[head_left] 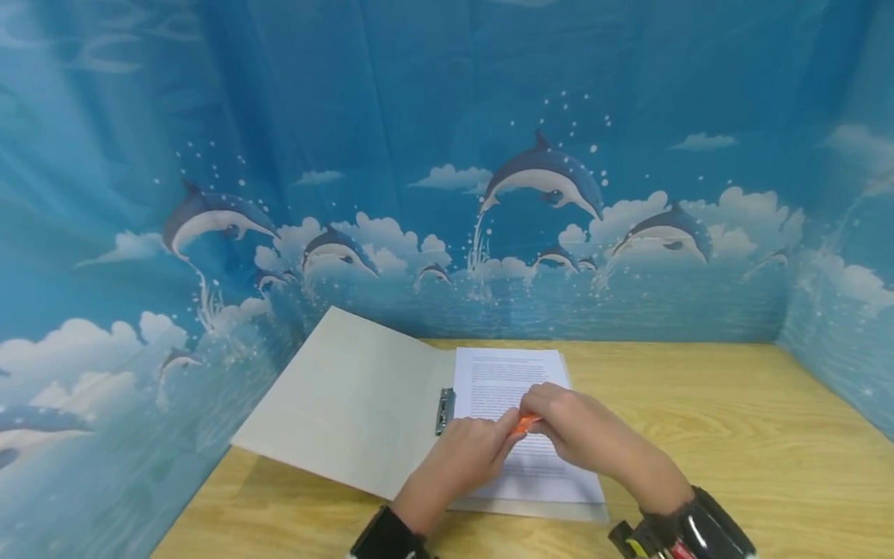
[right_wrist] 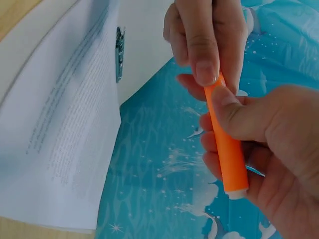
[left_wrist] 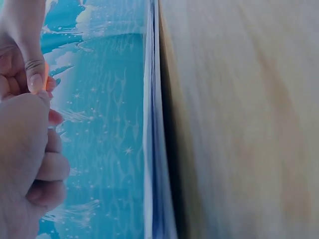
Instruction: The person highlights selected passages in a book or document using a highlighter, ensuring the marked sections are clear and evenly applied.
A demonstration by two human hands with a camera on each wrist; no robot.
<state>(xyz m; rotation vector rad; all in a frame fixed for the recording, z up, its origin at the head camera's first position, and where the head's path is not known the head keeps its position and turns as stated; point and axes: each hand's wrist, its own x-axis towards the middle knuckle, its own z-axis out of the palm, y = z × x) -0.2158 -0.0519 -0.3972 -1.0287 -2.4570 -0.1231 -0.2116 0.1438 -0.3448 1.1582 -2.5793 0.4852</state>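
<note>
An orange highlighter (right_wrist: 229, 154) with a pale end is held between both hands over the printed pages. The left hand (head_left: 468, 450) pinches one end of it between thumb and fingers; in the right wrist view this left hand (right_wrist: 209, 45) comes down from the top. Around the barrel, the thumb and fingers of the right hand (right_wrist: 289, 134) grip close to the left fingertips. From the head view, only a little of the orange shows between the hands. Beneath them lies a stack of printed sheets (head_left: 506, 373) in an opened folder (head_left: 349, 396).
A metal clip (head_left: 445, 411) sits by the folder's spine, at the sheets' left edge. The folder's cover lies spread to the left, tilted up from the wooden table (head_left: 733, 435). Behind stands a blue dolphin-print curtain (head_left: 419, 101). Both wrists wear black bands.
</note>
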